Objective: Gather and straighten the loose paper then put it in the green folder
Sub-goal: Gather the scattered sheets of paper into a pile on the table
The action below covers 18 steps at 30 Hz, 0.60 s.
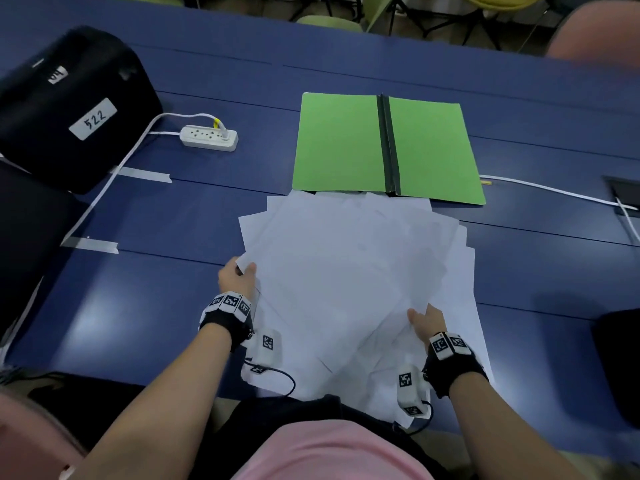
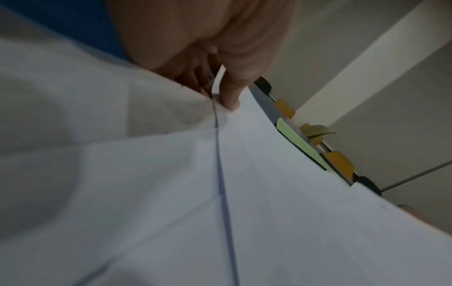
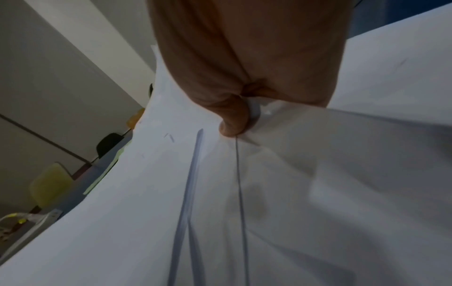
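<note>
Nearest me, my right hand (image 1: 426, 322) pinches the near right part of the loose paper (image 1: 353, 271), thumb on top with the other fingers tucked under the sheets, as the right wrist view confirms. A little farther and to the left, my left hand (image 1: 238, 277) grips the left edge the same way, thumb (image 2: 229, 96) pressing down on the top sheet. The paper lies fanned and skewed across the blue table (image 1: 156, 306), its near end hanging over the table's near edge and its far corners just touching or slipping under the near edge of the green folder (image 1: 384, 147), which lies open and flat beyond.

I judge the stack light, limp and slippery sheet against sheet, so a one-sided pinch would let it splay. Holding it at both side edges, then standing it on one edge to tap it square, seems the safest way. A white power strip (image 1: 209, 136) sits far left.
</note>
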Each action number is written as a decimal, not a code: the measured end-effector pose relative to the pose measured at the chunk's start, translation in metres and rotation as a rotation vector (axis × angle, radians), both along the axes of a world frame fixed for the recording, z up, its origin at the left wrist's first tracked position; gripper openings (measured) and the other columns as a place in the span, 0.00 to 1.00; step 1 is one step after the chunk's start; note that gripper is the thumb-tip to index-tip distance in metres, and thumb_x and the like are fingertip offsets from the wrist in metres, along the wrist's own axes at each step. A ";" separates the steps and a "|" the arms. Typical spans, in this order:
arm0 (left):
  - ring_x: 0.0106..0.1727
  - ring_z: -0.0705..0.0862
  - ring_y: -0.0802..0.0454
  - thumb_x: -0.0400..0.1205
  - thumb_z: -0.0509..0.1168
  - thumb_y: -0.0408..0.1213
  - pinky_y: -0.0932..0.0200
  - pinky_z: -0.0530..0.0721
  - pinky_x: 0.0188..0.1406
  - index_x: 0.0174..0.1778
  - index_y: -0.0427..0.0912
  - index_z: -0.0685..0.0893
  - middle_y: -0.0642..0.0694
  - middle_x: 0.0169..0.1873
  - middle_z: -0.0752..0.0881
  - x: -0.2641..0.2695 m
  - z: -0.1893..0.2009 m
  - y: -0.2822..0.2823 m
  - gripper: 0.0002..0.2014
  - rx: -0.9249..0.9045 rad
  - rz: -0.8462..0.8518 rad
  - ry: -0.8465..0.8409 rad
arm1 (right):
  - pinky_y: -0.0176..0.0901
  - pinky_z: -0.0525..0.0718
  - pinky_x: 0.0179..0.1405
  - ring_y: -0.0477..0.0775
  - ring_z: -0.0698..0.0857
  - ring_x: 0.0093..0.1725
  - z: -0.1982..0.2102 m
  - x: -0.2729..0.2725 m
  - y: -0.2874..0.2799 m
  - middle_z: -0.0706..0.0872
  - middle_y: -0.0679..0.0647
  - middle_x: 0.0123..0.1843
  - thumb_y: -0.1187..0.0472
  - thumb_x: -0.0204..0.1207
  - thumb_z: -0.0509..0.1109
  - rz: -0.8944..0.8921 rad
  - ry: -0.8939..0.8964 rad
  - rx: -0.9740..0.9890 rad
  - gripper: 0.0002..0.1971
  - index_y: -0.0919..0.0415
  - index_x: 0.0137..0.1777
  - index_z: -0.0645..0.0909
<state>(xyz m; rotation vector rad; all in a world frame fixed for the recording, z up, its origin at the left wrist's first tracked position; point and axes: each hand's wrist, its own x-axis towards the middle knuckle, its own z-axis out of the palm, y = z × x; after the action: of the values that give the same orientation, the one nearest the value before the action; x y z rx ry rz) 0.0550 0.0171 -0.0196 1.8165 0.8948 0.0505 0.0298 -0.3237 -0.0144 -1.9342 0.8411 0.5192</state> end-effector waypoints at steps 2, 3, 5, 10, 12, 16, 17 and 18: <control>0.36 0.72 0.46 0.79 0.60 0.27 0.60 0.70 0.35 0.37 0.35 0.78 0.48 0.26 0.72 0.001 -0.006 0.003 0.06 0.008 -0.014 0.025 | 0.45 0.75 0.49 0.59 0.79 0.48 0.003 0.004 -0.002 0.83 0.73 0.61 0.73 0.77 0.59 0.014 -0.024 0.005 0.10 0.72 0.55 0.79; 0.37 0.72 0.45 0.79 0.58 0.26 0.59 0.70 0.34 0.35 0.35 0.77 0.47 0.26 0.72 0.001 -0.007 0.003 0.08 0.022 -0.038 0.043 | 0.44 0.74 0.50 0.59 0.79 0.49 0.005 0.007 -0.004 0.83 0.72 0.62 0.73 0.78 0.59 0.030 -0.047 -0.004 0.12 0.73 0.58 0.79; 0.41 0.78 0.32 0.79 0.57 0.28 0.54 0.78 0.36 0.36 0.29 0.79 0.36 0.34 0.82 0.003 -0.009 -0.001 0.09 0.029 -0.099 0.087 | 0.46 0.75 0.54 0.61 0.79 0.53 0.010 0.014 -0.007 0.82 0.69 0.63 0.72 0.79 0.59 0.063 -0.067 -0.020 0.16 0.74 0.64 0.78; 0.35 0.70 0.44 0.79 0.57 0.34 0.58 0.67 0.31 0.33 0.37 0.73 0.41 0.32 0.71 0.018 -0.007 -0.026 0.09 0.081 -0.219 0.130 | 0.54 0.72 0.73 0.64 0.76 0.71 0.015 0.021 -0.005 0.78 0.60 0.70 0.49 0.82 0.59 0.046 -0.043 0.096 0.27 0.68 0.74 0.71; 0.34 0.65 0.47 0.80 0.62 0.38 0.58 0.63 0.31 0.28 0.41 0.63 0.46 0.30 0.64 0.024 -0.005 -0.029 0.17 0.052 -0.132 0.123 | 0.55 0.70 0.75 0.63 0.74 0.74 0.012 0.018 -0.004 0.75 0.60 0.74 0.44 0.79 0.63 0.024 -0.031 0.136 0.32 0.66 0.76 0.69; 0.56 0.79 0.45 0.78 0.69 0.42 0.55 0.77 0.58 0.63 0.36 0.72 0.45 0.54 0.79 0.023 -0.002 -0.035 0.22 -0.181 -0.118 0.256 | 0.57 0.76 0.71 0.62 0.79 0.69 0.006 0.011 -0.004 0.80 0.62 0.70 0.56 0.70 0.77 0.117 -0.016 0.114 0.30 0.65 0.71 0.73; 0.63 0.79 0.45 0.77 0.69 0.41 0.55 0.76 0.63 0.70 0.34 0.69 0.44 0.61 0.79 0.020 -0.003 -0.039 0.29 -0.174 -0.177 0.294 | 0.57 0.77 0.69 0.63 0.81 0.66 0.007 0.011 -0.003 0.82 0.62 0.67 0.59 0.69 0.78 0.146 -0.010 0.114 0.29 0.66 0.69 0.75; 0.67 0.78 0.44 0.77 0.69 0.40 0.54 0.75 0.67 0.73 0.33 0.68 0.43 0.66 0.79 0.018 -0.003 -0.044 0.30 -0.157 -0.230 0.318 | 0.55 0.79 0.67 0.62 0.82 0.63 0.008 0.010 -0.001 0.84 0.62 0.64 0.60 0.69 0.79 0.156 0.002 0.118 0.28 0.67 0.67 0.76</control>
<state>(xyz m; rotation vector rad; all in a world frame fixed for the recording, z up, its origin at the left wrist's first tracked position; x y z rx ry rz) 0.0725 -0.0266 -0.0229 1.7951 0.8749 -0.4531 0.0402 -0.3246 -0.0065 -1.8991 0.6491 0.6489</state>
